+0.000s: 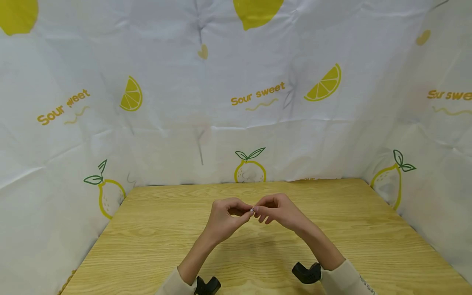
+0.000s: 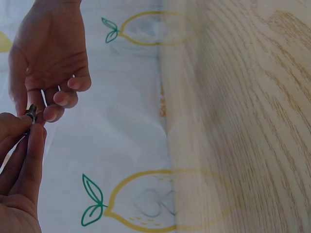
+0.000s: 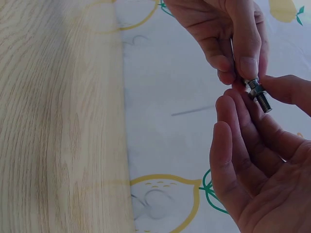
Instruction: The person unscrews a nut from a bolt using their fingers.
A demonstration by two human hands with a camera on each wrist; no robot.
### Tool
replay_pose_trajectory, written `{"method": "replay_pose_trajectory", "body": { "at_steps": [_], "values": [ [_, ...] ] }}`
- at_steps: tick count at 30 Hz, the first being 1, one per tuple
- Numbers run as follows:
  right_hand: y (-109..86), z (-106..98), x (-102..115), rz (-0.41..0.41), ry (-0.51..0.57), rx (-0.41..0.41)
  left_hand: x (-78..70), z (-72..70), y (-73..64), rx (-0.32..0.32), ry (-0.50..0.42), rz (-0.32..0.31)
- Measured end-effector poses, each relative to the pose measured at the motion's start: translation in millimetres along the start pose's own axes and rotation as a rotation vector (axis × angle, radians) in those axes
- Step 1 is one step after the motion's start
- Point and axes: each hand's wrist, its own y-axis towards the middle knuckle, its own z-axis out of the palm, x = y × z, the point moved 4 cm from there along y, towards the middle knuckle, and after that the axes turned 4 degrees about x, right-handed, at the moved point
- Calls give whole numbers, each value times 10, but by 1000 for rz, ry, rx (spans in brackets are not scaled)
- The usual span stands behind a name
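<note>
Above the middle of the table, both hands meet at a small metal bolt (image 3: 264, 101) with a threaded end and a nut-like collar (image 3: 256, 90) around it. My left hand (image 1: 225, 217) pinches one end between thumb and fingertips. From the other side my right hand (image 1: 281, 212) holds the piece at the collar with thumb and index finger, its other fingers loosely bent. In the left wrist view the dark metal bolt (image 2: 32, 110) shows between the fingertips. The end under the left fingertips is hidden.
A wood-grain table (image 1: 155, 237) lies beneath the hands. White sheeting (image 1: 166, 143) printed with lemons stands behind it and at both sides. Black wrist devices (image 1: 307, 273) sit by the light sleeves (image 1: 344, 280).
</note>
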Motion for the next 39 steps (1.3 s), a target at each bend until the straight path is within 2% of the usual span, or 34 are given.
{"method": "replay_pose_trajectory", "body": {
  "at_steps": [16, 22, 28, 32, 39],
  "values": [
    [-21, -10, 41, -51, 10, -18, 3, 3, 1, -1, -7, -1],
    [-29, -27, 28, -7, 21, -19, 0, 3, -1, -8, -6, 4],
    [-5, -8, -25, 54, 17, 29, 6, 11, -5, -7, -3, -5],
    [8, 3, -25, 37, 16, 43, 7, 16, -5, -3, -4, 5],
    [-2, -5, 0, 7, 19, 19, 3, 14, 0, 2, 2, 17]
  ]
}}
